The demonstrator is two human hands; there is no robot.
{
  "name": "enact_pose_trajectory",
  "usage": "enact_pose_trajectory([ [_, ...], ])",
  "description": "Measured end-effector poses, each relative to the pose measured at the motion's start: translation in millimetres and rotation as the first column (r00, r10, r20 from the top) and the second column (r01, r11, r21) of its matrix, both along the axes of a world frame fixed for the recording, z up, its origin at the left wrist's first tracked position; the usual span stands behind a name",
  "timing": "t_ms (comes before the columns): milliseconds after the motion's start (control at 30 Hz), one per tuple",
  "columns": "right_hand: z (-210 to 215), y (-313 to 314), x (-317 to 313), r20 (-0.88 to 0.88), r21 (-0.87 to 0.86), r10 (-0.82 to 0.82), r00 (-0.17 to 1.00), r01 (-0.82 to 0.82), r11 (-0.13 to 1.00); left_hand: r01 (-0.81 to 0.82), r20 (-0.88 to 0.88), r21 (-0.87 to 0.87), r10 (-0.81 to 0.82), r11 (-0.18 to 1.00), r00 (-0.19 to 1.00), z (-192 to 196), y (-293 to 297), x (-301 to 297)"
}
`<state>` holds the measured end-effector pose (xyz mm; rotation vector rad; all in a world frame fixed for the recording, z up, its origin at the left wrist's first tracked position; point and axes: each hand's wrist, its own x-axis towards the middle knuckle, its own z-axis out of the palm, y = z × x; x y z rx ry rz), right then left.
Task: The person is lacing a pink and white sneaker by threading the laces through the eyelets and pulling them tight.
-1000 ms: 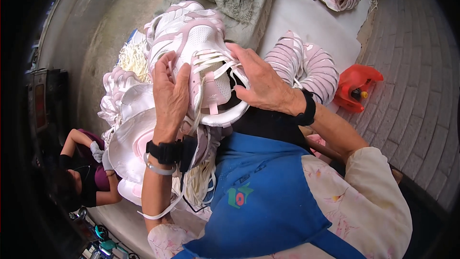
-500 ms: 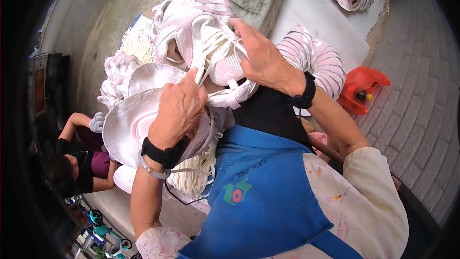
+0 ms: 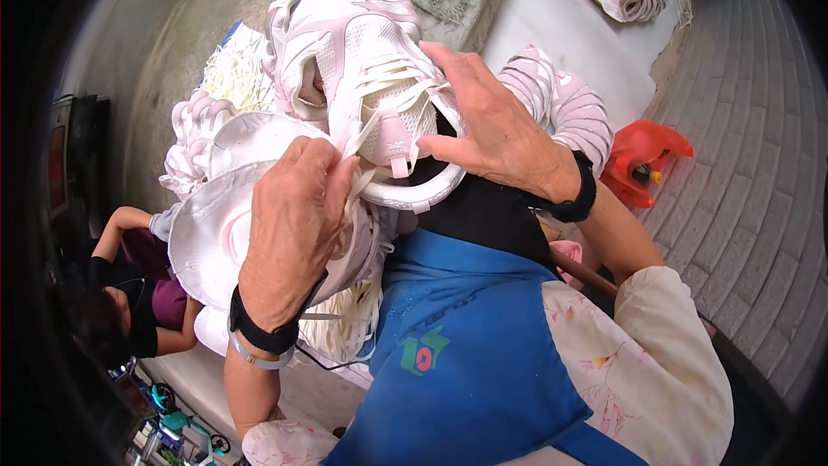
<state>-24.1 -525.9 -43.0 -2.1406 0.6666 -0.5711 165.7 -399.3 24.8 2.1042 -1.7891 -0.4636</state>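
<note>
A: While the left hand (image 3: 293,211) has its fingers clamped together on a white shoelace (image 3: 367,132), what does the right hand (image 3: 504,134) do?

B: Its thumb and fingers are spread apart, touching the right side of the sneaker upper (image 3: 395,112)

A: Where is that upper?

B: Between both hands, beyond the blue apron (image 3: 466,354); a fanned stack of pink-and-white shoe pieces (image 3: 580,116) lies past the right hand
</note>
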Motion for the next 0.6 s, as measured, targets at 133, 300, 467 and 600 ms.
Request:
enact_pose_trajectory([
  [133, 5, 3, 0, 0.075, -0.246, -0.083, 0.994, 0.099, 0.964, -0.064, -0.338, 0.112, 0.098, 0.992, 0.936, 7, -4, 9],
  [300, 1, 4, 9, 0.075, -0.401, 0.022, 0.997, 0.01, 0.916, -0.109, -0.65, 0.384, 0.353, 0.917, 0.673, 34, -19, 34],
  [467, 3, 4, 14, -0.069, -0.564, 0.03, 0.997, -0.064, 0.824, -0.131, -0.627, 0.433, 0.402, 0.892, 0.667, 25, -22, 42],
  [600, 0, 3, 12, -0.142, -0.631, 0.028, 0.989, -0.112, 0.768, -0.146, -0.686, 0.48, 0.474, 0.865, 0.552, 29, -17, 53],
])
